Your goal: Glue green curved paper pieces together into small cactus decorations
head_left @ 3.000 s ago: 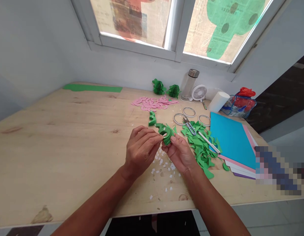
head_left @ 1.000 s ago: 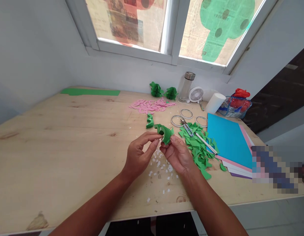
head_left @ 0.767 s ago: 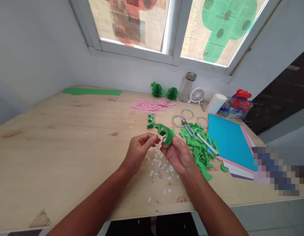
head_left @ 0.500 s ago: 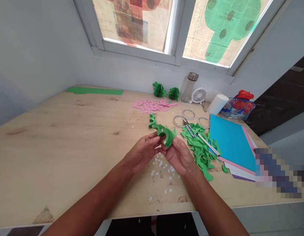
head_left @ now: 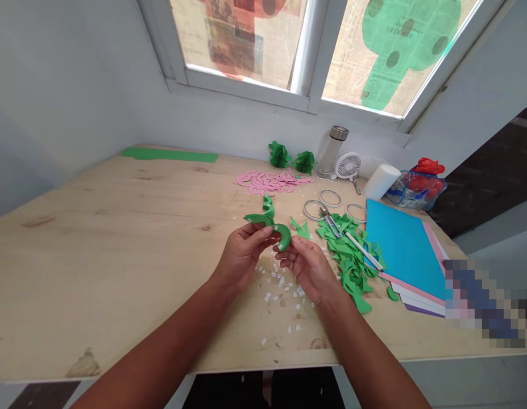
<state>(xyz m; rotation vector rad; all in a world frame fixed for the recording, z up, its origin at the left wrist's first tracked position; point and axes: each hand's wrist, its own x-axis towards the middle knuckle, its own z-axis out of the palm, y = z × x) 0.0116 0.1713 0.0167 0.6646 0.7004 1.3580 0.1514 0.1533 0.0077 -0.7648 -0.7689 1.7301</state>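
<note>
Between my hands is a layered green paper cutout (head_left: 284,234) with curved edges and small white squares stuck on it. My left hand (head_left: 245,250) pinches it where a green section (head_left: 257,218) fans out to the left. The fingertips of my right hand (head_left: 308,258) grip the right rim of its curved end. Just beyond my left fingers is another green curled stack (head_left: 268,203), also dotted with white; whether it joins the held piece I cannot tell. Small white paper bits (head_left: 282,281) lie scattered below my hands.
Green paper scraps (head_left: 352,261) with snips (head_left: 330,221) and a white pen (head_left: 363,250) lie right, beside tape rolls (head_left: 314,210) and blue sheets (head_left: 399,244). Behind are pink cutouts (head_left: 272,182), green paper ornaments (head_left: 279,154), a bottle (head_left: 331,150) and a fan (head_left: 347,166).
The green layers, bunched together before, are now parted, with one section turned out to the left over my left fingers. My hands have drawn slightly apart. The view has shifted a little.
</note>
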